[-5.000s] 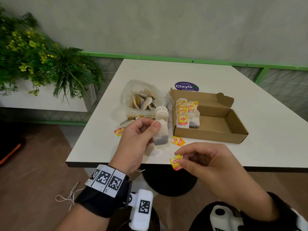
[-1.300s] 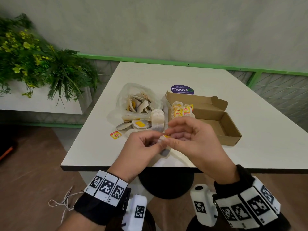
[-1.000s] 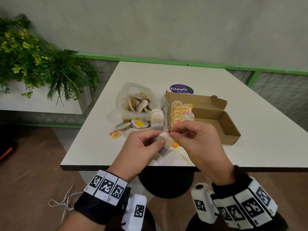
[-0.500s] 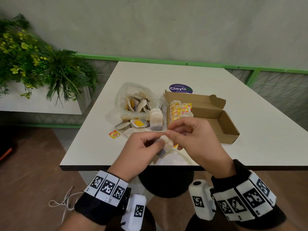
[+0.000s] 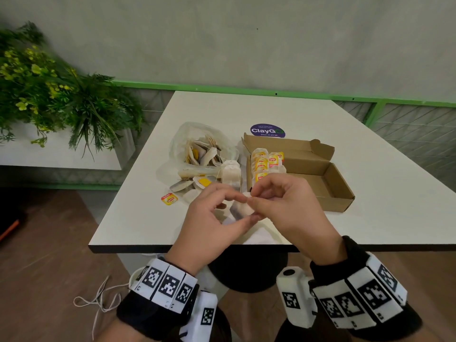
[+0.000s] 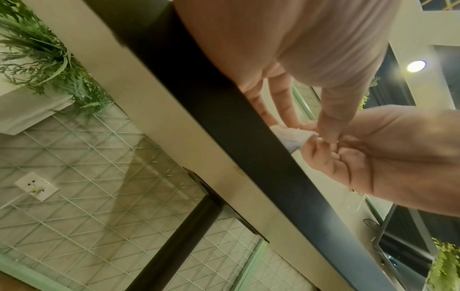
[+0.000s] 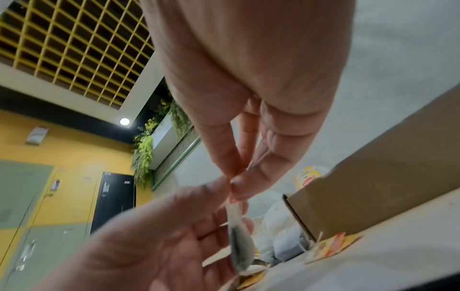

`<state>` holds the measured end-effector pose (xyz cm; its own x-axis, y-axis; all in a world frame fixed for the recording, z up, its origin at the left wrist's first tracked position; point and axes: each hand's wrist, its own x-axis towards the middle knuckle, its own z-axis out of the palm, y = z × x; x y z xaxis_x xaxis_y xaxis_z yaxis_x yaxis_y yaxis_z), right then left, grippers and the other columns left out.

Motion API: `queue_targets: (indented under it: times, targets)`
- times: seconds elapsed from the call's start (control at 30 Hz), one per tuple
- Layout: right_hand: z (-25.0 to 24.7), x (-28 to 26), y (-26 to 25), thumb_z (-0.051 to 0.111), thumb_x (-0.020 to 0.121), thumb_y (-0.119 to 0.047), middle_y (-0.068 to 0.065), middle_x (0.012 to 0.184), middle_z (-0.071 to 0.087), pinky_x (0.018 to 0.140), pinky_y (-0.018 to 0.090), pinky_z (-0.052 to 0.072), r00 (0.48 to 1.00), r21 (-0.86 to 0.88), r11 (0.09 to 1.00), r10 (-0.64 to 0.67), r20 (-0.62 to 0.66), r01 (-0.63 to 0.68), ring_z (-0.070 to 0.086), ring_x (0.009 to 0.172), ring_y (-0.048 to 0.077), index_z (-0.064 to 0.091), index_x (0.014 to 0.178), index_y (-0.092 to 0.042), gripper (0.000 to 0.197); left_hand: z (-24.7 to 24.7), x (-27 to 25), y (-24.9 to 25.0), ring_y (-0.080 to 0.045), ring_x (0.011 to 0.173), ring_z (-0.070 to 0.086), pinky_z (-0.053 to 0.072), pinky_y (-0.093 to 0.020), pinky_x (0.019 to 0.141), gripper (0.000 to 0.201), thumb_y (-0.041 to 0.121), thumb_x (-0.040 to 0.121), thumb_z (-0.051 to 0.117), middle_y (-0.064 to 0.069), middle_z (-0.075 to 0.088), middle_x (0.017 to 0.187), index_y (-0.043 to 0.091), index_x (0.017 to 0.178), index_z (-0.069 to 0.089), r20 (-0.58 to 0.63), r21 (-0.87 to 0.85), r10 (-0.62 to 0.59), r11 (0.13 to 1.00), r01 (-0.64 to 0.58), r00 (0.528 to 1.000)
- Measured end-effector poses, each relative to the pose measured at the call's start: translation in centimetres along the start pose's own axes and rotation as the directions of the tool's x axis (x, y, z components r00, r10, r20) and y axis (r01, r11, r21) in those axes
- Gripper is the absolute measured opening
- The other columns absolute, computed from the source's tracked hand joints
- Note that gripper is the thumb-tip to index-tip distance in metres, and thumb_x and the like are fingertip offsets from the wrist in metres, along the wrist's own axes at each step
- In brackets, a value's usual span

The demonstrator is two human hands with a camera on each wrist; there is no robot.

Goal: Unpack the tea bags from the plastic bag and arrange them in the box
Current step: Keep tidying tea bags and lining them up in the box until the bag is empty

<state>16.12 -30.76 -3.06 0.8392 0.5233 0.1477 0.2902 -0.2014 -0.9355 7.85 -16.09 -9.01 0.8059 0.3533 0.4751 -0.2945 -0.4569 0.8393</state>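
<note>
With both the left hand (image 5: 212, 218) and right hand (image 5: 283, 206) pinching one tea bag (image 5: 243, 209) (fingers closed on its top edge), tidy its string, then stand it behind the row at 12 o'clock in the cardboard box (image 5: 328, 191)

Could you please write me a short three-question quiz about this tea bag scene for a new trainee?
1. True or false: both the left hand and the right hand pinch the same tea bag.
2. At which end of the box do the packed tea bags stand?
3. What lies alone on the table, left of the plastic bag?

Key
1. True.
2. The end nearest the plastic bag; the other end is bare cardboard.
3. A loose yellow tag.
</note>
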Motion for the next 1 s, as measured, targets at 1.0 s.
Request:
queue_targets:
  times: [1.0]
  targets:
    - [-0.6, 0.6, 0.8, 0.076, 0.087, -0.013, 0.002, 0.073, 0.072, 0.065, 0.028, 0.050, 0.980, -0.156, 0.973, -0.149, 0.129, 0.168, 0.057, 0.063, 0.006, 0.078, 0.082, -0.026, 0.015, -0.8, 0.5, 0.7, -0.005, 0.081, 0.071, 0.053, -0.014, 0.068, 0.014, 0.002, 0.091, 0.068, -0.006, 0.079, 0.091, 0.001, 0.099, 0.079, 0.096, -0.373, -0.153, 0.911, 0.178, 0.984]
